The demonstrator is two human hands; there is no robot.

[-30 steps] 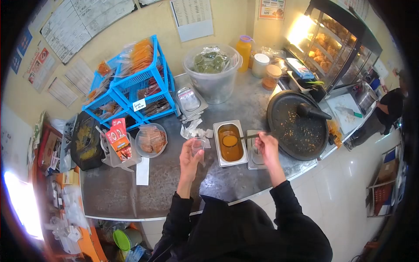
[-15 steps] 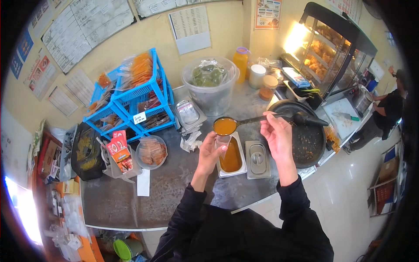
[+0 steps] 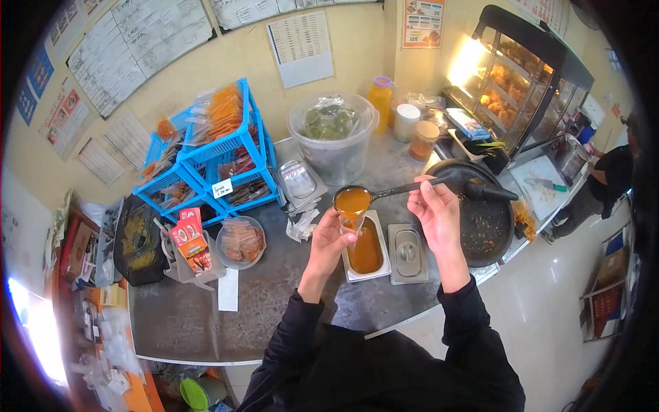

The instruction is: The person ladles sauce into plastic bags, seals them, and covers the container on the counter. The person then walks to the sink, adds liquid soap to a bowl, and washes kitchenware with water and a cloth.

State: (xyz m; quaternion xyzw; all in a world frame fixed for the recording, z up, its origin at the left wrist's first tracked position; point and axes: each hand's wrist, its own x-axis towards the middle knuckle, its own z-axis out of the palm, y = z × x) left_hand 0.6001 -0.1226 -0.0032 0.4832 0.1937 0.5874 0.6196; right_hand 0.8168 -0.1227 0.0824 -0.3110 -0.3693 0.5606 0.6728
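Note:
My right hand (image 3: 436,211) is closed around the handle of a black ladle (image 3: 353,201). Orange-brown sauce fills the ladle's bowl, which tips over a small clear plastic cup (image 3: 351,225). Sauce shows in the cup below the ladle's lip. My left hand (image 3: 328,246) is wrapped round that cup, its fingers partly hidden behind it. Just right of the cup, a rectangular metal container (image 3: 386,263) on the counter holds more of the same sauce. Beside it lies a metal lid with a raised handle (image 3: 408,253).
A large black pan (image 3: 484,230) lies to the right, near a lit food warmer (image 3: 515,89). Behind are a clear bucket of greens (image 3: 329,147) and blue crates (image 3: 213,180) of packets. A bowl of wrapped food (image 3: 240,244) sits left. Another person (image 3: 611,172) stands far right.
The ladle has tilted toward the cup, and sauce now runs from it into the cup. Both hands stay in nearly the same place.

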